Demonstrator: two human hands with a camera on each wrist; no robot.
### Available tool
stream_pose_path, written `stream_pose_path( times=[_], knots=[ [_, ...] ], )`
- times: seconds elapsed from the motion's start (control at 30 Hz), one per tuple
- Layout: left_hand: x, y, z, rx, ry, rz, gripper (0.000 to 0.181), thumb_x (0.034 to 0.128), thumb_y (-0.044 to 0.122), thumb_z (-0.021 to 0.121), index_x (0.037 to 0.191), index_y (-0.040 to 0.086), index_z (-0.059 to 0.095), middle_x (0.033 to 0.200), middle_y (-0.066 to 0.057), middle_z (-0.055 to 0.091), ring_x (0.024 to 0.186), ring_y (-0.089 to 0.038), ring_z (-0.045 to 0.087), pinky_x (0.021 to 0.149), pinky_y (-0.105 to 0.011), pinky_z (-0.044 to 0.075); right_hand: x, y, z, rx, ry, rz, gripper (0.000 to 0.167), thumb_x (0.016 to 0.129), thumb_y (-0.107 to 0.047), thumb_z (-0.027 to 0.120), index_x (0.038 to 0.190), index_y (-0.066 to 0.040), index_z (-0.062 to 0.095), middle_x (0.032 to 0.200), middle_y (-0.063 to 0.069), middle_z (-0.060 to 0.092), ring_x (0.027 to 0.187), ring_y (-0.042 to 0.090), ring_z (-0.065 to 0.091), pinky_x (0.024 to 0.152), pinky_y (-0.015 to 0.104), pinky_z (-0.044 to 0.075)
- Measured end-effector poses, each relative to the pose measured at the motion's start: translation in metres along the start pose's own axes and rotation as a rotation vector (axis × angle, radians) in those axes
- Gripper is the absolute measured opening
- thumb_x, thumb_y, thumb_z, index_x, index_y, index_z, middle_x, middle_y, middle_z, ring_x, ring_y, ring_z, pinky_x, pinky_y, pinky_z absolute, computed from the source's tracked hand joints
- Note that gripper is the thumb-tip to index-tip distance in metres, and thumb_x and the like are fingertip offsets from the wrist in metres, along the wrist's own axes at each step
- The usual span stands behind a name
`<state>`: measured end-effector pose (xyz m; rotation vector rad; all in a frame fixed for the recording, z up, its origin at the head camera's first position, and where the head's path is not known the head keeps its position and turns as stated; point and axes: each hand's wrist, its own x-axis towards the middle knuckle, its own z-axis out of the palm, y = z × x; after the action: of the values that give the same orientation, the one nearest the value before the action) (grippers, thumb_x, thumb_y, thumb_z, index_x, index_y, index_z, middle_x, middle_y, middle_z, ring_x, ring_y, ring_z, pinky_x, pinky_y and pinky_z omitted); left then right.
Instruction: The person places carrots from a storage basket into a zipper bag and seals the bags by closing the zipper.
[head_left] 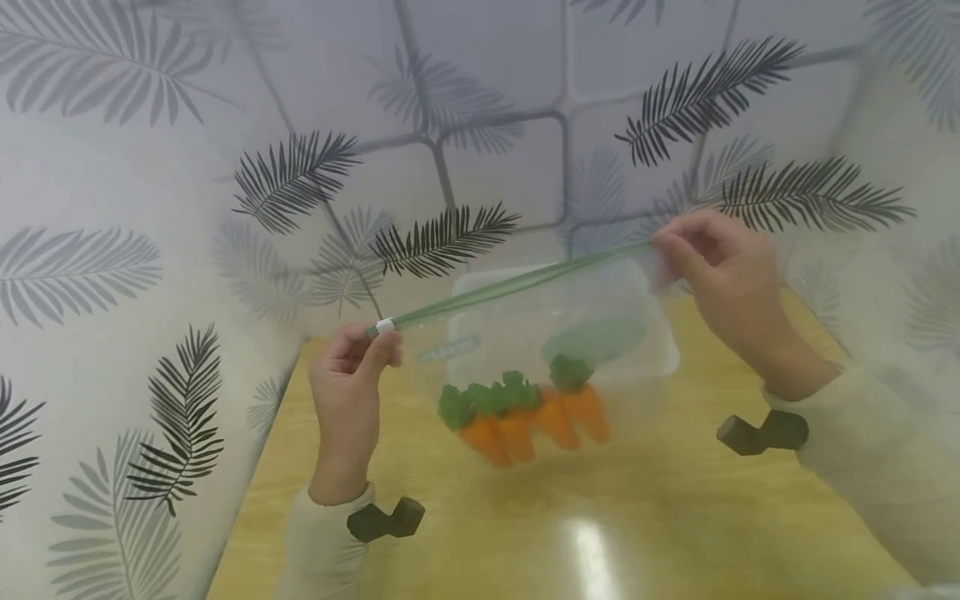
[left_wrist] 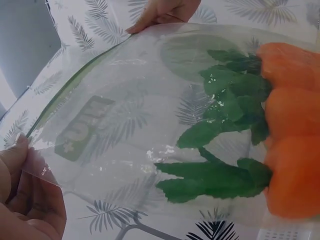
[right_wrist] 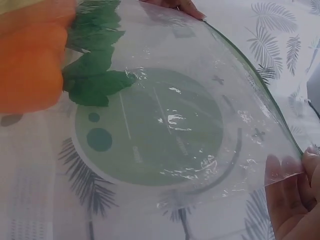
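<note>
A clear zip bag [head_left: 596, 340] with a green zip strip [head_left: 517, 287] and a green oval print hangs between my hands. Inside it, at the bottom, lie several orange carrots [head_left: 517, 425] with leafy green tops. My left hand [head_left: 348, 392] pinches the bag's top left corner, right by a white slider [head_left: 385, 325] on the strip. At the opposite top corner, my right hand [head_left: 731, 279] grips the bag between thumb and fingers. In the right wrist view the oval print [right_wrist: 150, 125] shows large, with the carrot leaves [right_wrist: 95, 75] beside it.
Behind the bag, partly seen through it, is a white plastic basket [head_left: 670, 360] on the yellow wooden table [head_left: 465, 533]. Feather-patterned sheeting [head_left: 97, 333] surrounds the table at the left and back. A dark object sits at each sleeve's cuff.
</note>
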<state>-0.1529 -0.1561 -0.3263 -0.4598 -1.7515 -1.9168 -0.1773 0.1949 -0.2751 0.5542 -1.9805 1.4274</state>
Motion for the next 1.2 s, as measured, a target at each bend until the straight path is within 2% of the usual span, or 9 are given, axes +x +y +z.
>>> stream_pose_path(
  times=[0.2, 0.33, 0.47, 0.7, 0.97, 1.2],
  knots=[
    [-0.001, -0.005, 0.004, -0.061, -0.009, -0.061, 0.007, 0.0889, 0.008, 0.063, 0.092, 0.002, 0.064, 0.086, -0.006, 0.065, 0.075, -0.015, 0.061, 0.072, -0.025, 0.054, -0.002, 0.031, -0.002, 0.027, -0.142, 0.142, 0.015, 0.093, -0.013, 0.058, 0.093, 0.003, 0.060, 0.076, 0.011, 0.059, 0.063, 0.018, 0.060, 0.057, 0.021, 0.052],
    [-0.002, -0.009, 0.004, -0.074, -0.007, -0.089, 0.008, 0.0886, 0.008, 0.064, 0.095, 0.004, 0.064, 0.088, -0.008, 0.064, 0.078, -0.016, 0.061, 0.073, -0.027, 0.055, -0.001, 0.048, -0.006, -0.019, -0.195, 0.206, 0.020, 0.093, -0.020, 0.058, 0.094, 0.000, 0.061, 0.080, 0.011, 0.062, 0.070, 0.018, 0.061, 0.063, 0.021, 0.051],
    [-0.001, -0.014, 0.005, -0.070, -0.008, -0.107, 0.007, 0.0883, 0.009, 0.064, 0.094, 0.004, 0.063, 0.086, -0.008, 0.063, 0.075, -0.016, 0.061, 0.074, -0.027, 0.055, -0.002, 0.056, -0.009, -0.027, -0.224, 0.240, 0.022, 0.093, -0.023, 0.058, 0.094, -0.002, 0.061, 0.082, 0.011, 0.063, 0.075, 0.019, 0.060, 0.066, 0.021, 0.050],
    [-0.001, -0.023, 0.006, -0.081, 0.005, -0.126, 0.009, 0.0885, 0.011, 0.064, 0.093, 0.003, 0.061, 0.086, -0.008, 0.063, 0.074, -0.016, 0.060, 0.075, -0.027, 0.055, -0.002, 0.057, -0.010, -0.049, -0.239, 0.237, 0.021, 0.093, -0.023, 0.059, 0.094, -0.002, 0.062, 0.080, 0.009, 0.063, 0.074, 0.022, 0.059, 0.066, 0.020, 0.051],
    [-0.001, -0.032, 0.007, -0.093, -0.006, -0.155, 0.015, 0.0868, 0.011, 0.066, 0.094, -0.001, 0.061, 0.088, -0.010, 0.064, 0.079, -0.020, 0.062, 0.077, -0.030, 0.055, -0.002, 0.034, -0.010, -0.049, -0.270, 0.229, 0.022, 0.093, -0.018, 0.058, 0.094, 0.003, 0.062, 0.079, 0.012, 0.062, 0.073, 0.021, 0.058, 0.067, 0.018, 0.050],
    [-0.003, -0.037, 0.007, -0.097, -0.025, -0.158, 0.018, 0.0874, 0.010, 0.065, 0.097, -0.005, 0.061, 0.090, -0.010, 0.064, 0.083, -0.020, 0.063, 0.079, -0.032, 0.054, -0.002, 0.033, -0.011, -0.136, -0.280, 0.215, 0.021, 0.093, -0.018, 0.058, 0.094, 0.002, 0.063, 0.081, 0.017, 0.062, 0.073, 0.018, 0.058, 0.071, 0.016, 0.049]
  ],
)
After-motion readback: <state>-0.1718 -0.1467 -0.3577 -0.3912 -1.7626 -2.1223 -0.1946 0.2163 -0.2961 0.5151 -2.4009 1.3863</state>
